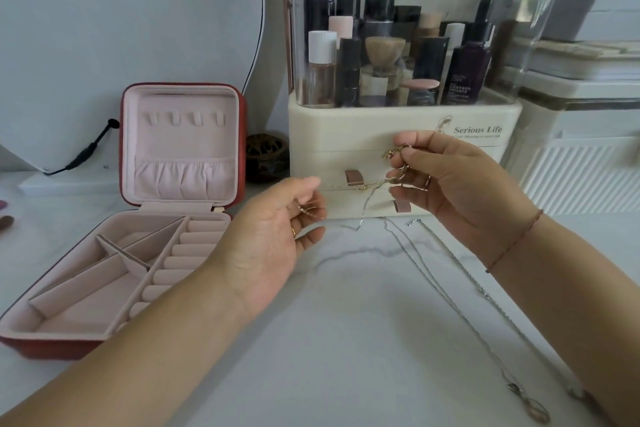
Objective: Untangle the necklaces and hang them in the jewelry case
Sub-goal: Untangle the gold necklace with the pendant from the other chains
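1. Head view: white marble-pattern tabletop [346,340] fills the lower frame; both forearms reach over it from the near edge.
2. Cream plastic cosmetic organiser with a clear cover [346,135] stands at the back, directly behind the hands.
3. Red square zip jewelry case with pale pink lining [242,135] lies open at the left, lid upright and facing the person, tray flat, just beside the left forearm. Nothing hangs in it.
4. Left hand [273,239] is palm up, fingers curled, pinching one gold end. Right hand [460,184] is raised slightly higher, its fingertips nipping a bunched gold knot.
5. Two long thin silver chain necklaces [433,267] lie on the tabletop, running diagonally from the organiser's foot toward the near right and passing under the right forearm. A fine silver strand seems to rise from the tabletop into the knot; whether it is truly caught there I cannot tell.
6. Fine gold chain necklace [367,185] is held clear of the tabletop, its long axis running left to right between the two hands, close to taut.
7. Four small pink hook tabs [175,118] sit in a row high in the lid, up and left of the left hand.
8. Judgement: the knot is not yet freed. The left hand is the nearer one to the case, so hanging calls for carrying a freed end leftward and upward to the tabs.
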`<action>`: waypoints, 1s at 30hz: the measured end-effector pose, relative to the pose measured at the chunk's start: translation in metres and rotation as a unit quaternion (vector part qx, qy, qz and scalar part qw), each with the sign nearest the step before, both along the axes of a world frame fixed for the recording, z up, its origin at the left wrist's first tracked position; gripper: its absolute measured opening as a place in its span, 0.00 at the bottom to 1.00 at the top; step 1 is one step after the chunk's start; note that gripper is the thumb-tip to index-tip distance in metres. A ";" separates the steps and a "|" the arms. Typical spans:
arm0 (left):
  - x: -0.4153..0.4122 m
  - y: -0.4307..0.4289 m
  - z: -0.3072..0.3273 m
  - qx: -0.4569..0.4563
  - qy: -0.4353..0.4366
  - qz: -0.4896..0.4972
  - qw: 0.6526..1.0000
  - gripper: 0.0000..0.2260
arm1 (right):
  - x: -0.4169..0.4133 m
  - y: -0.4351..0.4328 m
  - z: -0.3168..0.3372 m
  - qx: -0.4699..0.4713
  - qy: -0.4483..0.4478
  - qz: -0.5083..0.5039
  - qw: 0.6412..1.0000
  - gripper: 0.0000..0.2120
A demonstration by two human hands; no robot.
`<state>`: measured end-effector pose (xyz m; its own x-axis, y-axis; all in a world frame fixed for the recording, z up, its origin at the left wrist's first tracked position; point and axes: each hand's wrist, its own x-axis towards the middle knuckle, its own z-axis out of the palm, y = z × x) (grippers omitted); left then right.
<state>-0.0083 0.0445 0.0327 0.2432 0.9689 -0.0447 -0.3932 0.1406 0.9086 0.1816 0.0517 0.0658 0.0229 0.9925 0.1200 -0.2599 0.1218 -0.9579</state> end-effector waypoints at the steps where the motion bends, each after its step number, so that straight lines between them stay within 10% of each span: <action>1: 0.001 0.001 -0.002 -0.014 0.004 0.016 1.000 0.07 | 0.000 0.000 0.000 0.003 0.004 0.002 1.000 0.08; 8: 0.004 0.002 -0.012 -0.078 0.054 0.056 0.994 0.13 | -0.003 -0.001 -0.001 0.040 0.034 0.015 0.999 0.07; 23: 0.007 -0.007 -0.021 0.139 0.366 0.052 0.919 0.29 | -0.011 -0.009 0.003 0.087 0.037 0.118 0.988 0.08; 30: 0.007 -0.013 -0.005 0.145 0.242 -0.012 0.959 0.11 | -0.014 -0.009 -0.001 0.065 0.042 0.139 0.987 0.08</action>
